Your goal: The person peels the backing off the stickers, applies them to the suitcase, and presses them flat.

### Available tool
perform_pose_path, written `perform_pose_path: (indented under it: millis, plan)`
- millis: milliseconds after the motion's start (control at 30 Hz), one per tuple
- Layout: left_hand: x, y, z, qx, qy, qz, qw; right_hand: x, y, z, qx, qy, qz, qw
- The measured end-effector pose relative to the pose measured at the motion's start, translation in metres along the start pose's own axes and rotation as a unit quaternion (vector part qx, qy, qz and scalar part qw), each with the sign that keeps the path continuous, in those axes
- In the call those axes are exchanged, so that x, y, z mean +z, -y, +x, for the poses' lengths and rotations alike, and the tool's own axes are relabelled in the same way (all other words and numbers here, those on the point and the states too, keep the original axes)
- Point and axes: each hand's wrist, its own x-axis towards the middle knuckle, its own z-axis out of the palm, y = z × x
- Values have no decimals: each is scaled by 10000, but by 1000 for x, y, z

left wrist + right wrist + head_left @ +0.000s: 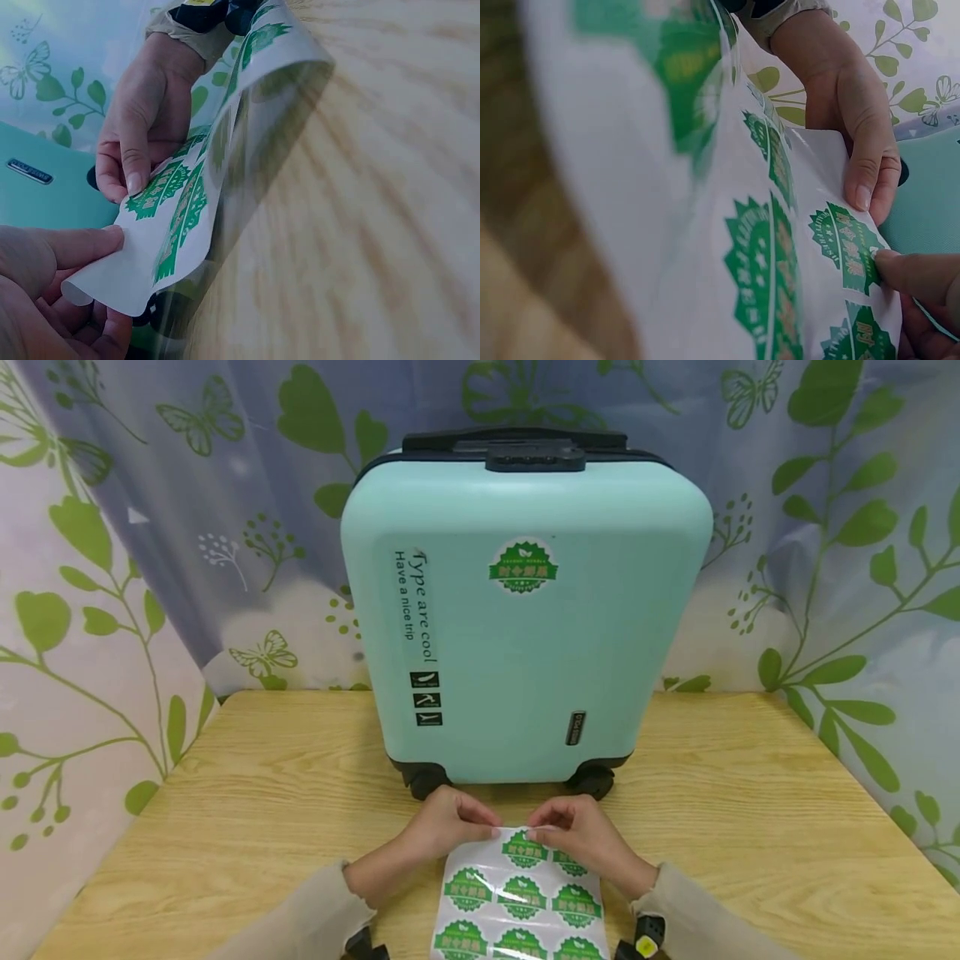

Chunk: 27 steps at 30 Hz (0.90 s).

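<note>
A white sheet of round green stickers point(522, 920) is held up by its far edge between both hands. My left hand point(442, 825) pinches that edge between thumb and fingers, beside a blank white corner of the sheet. Close to it, my right hand point(588, 842) pinches the same edge by a green sticker, its thumb on the printed side. The left wrist view shows the sheet point(139, 255) bowed over the table. Just beyond the hands stands a mint-green suitcase point(510, 668) with one matching green sticker point(523, 567) on its upper front.
The suitcase stands upright on black wheels point(592, 781), with a black handle point(517, 441) on top. Beneath everything is a light wooden table point(247, 827). Behind it hangs a leaf-patterned curtain point(262, 510). Black devices point(647, 935) sit at the wrists.
</note>
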Motion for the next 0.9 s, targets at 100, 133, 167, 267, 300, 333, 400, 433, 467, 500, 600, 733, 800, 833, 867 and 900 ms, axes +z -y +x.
perform_pose_path:
  millis: [100, 133, 167, 267, 300, 333, 400, 433, 467, 500, 600, 733, 800, 833, 867, 900]
  plan:
    - [0, -1, 0, -21, 31, 1, 10000, 0, -2, 0, 6, 5, 66, 10000]
    - [1, -1, 0, -19, 41, 0, 10000, 0, -2, 0, 0, 2, 84, 10000]
    - [1, -1, 0, -14, 51, -5, 10000, 0, -3, 0, -8, -3, 101, 9999]
    - [1, -1, 1, -44, 72, -22, 10000, 0, -3, 0, -29, -6, 102, 9999]
    - [1, -1, 1, -61, 75, -27, 9999, 0, -4, 0, -45, -7, 95, 9999]
    - [1, -1, 1, -75, 81, -30, 9999, 0, -4, 0, -58, -1, 82, 9999]
    - [1, 0, 1, -90, 83, -28, 9999, 0, -4, 0, -115, 6, 48, 9999]
    - [1, 0, 1, -86, 90, -24, 9999, 0, -4, 0, -133, 4, 32, 9999]
    - [1, 1, 1, -69, 96, -16, 9999, 0, -4, 0, -168, -5, 13, 9999]
    - [1, 1, 1, -44, 105, -10, 9999, -1, -4, 0, -211, -12, 12, 9998]
    - [1, 2, 1, -3, 138, 7, 9999, -1, -5, 1, -332, -21, 8, 9994]
    - [0, 3, 2, -39, 178, 29, 9998, -1, -6, 0, -470, 16, 88, 9989]
    - [0, 4, 2, -78, 184, 52, 9998, -1, -5, 0, -540, 52, 137, 9984]
    - [0, 4, 3, -88, 180, 62, 9998, -1, -5, 0, -588, 65, 163, 9981]
    - [-1, 3, 3, -88, 176, 81, 9998, -1, -5, 0, -633, 79, 189, 9978]
    - [-1, 3, 3, -93, 171, 99, 9998, -1, -5, 0, -674, 83, 195, 9975]
